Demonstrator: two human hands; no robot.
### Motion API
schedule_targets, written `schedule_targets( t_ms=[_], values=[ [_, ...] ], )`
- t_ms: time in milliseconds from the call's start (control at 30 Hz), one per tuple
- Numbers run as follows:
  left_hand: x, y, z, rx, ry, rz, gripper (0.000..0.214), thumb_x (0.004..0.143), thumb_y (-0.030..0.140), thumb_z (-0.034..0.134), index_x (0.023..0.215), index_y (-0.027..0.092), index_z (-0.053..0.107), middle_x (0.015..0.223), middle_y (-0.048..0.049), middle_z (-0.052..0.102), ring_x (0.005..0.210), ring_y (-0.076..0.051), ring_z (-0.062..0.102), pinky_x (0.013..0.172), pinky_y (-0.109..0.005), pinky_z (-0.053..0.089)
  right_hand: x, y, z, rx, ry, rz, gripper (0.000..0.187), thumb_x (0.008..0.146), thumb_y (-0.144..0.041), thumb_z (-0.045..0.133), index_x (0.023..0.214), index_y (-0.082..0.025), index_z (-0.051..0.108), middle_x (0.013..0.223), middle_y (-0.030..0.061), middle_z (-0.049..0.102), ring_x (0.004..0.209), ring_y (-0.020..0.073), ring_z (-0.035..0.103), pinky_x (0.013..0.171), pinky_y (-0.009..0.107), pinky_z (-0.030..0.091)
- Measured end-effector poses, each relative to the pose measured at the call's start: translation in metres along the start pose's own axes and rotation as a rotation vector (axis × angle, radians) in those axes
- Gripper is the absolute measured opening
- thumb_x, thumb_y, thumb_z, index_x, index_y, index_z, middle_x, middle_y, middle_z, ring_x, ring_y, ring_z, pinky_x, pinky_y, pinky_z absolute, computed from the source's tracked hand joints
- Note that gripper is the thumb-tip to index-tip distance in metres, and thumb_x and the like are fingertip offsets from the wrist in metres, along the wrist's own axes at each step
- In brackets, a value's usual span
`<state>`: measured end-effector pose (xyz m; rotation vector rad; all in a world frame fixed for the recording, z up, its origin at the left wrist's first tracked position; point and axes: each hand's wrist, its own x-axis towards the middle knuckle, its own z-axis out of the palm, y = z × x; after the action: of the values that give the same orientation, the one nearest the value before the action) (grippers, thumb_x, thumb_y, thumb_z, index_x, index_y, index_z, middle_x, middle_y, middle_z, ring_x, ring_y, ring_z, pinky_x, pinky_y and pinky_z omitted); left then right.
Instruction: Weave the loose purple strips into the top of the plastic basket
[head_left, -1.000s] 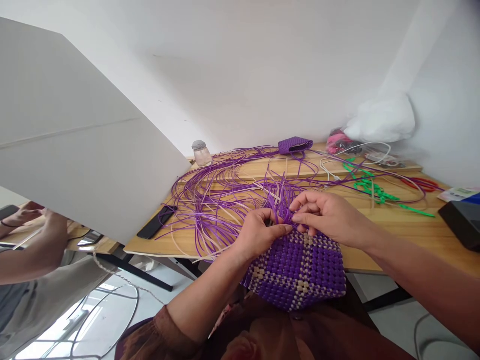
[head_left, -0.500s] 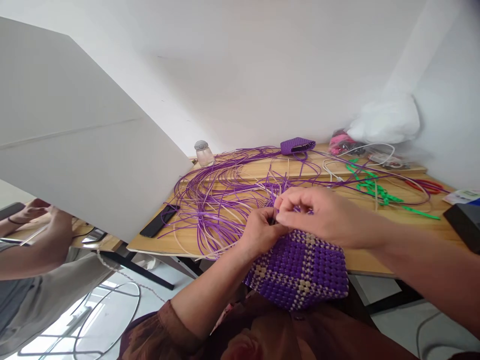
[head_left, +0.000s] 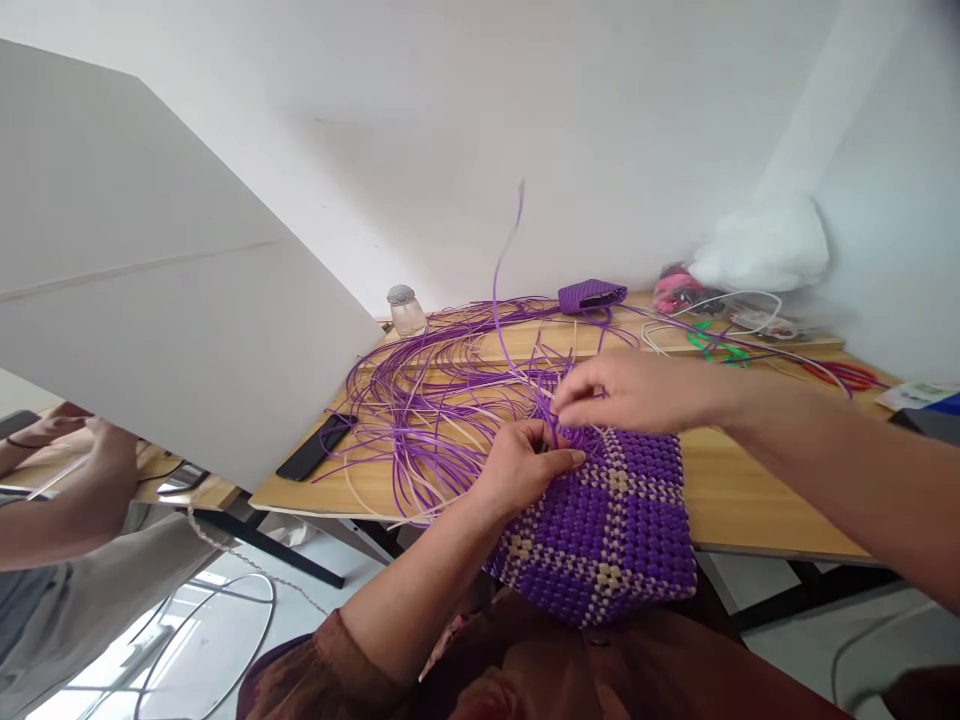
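A half-woven purple and cream basket [head_left: 600, 530] rests against my lap at the near edge of the wooden table [head_left: 750, 490]. My left hand [head_left: 525, 465] is closed, pinching the weave at the basket's upper left corner. My right hand [head_left: 630, 392] hovers just above it, fingers pinched on a purple strand [head_left: 501, 270] that arcs up into the air. A tangle of loose purple and cream strands [head_left: 435, 400] spreads over the table beyond the basket.
A black phone [head_left: 311, 448] lies at the table's left edge, a small glass jar [head_left: 405, 310] and a small purple woven pouch [head_left: 591, 294] at the back. Green strips [head_left: 716, 345], cables and a white bag [head_left: 761, 245] sit far right. Another person's arms [head_left: 67, 470] work at left, behind a white panel [head_left: 165, 290].
My right hand has risen from the basket's edge and drawn a purple strand through, so its free end now whips up above the table. My left hand stays put.
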<state>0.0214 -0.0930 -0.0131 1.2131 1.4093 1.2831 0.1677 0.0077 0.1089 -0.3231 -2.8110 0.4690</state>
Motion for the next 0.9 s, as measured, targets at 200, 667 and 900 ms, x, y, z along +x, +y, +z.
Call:
schedule_targets(
  t_ms=[200,667,900],
  values=[
    [0.002,-0.004,-0.001,-0.013,-0.016,0.03,0.021,0.068,0.032,0.08,0.073,0.014,0.072,0.069,0.0,0.066,0.062,-0.012,0.054,0.063,-0.026,0.04,0.005,-0.006,0.033,-0.101,-0.163,-0.087,0.017,0.083,-0.015,0.065,0.071,-0.019,0.076,0.069,0.0026,0.071,0.072,0.017,0.061,0.068,0.029,0.039],
    [-0.004,0.005,-0.012,-0.287,-0.186,-0.054,0.03,0.072,0.035,0.083,0.093,0.014,0.077,0.085,-0.0047,0.074,0.083,-0.016,0.064,0.087,-0.03,0.046,0.015,0.011,0.052,0.179,-0.08,0.066,0.026,0.089,-0.032,0.057,0.067,-0.017,0.062,0.066,-0.0025,0.06,0.062,0.011,0.047,0.06,0.026,0.031],
    [-0.002,0.004,-0.005,-0.386,-0.059,-0.044,0.033,0.062,0.033,0.09,0.088,0.016,0.078,0.086,-0.0038,0.075,0.081,-0.015,0.065,0.085,-0.029,0.047,0.01,0.009,0.06,0.192,0.02,0.03,0.03,0.093,-0.03,0.054,0.068,-0.015,0.064,0.065,-0.0018,0.058,0.062,0.0103,0.047,0.057,0.025,0.028]
  ],
)
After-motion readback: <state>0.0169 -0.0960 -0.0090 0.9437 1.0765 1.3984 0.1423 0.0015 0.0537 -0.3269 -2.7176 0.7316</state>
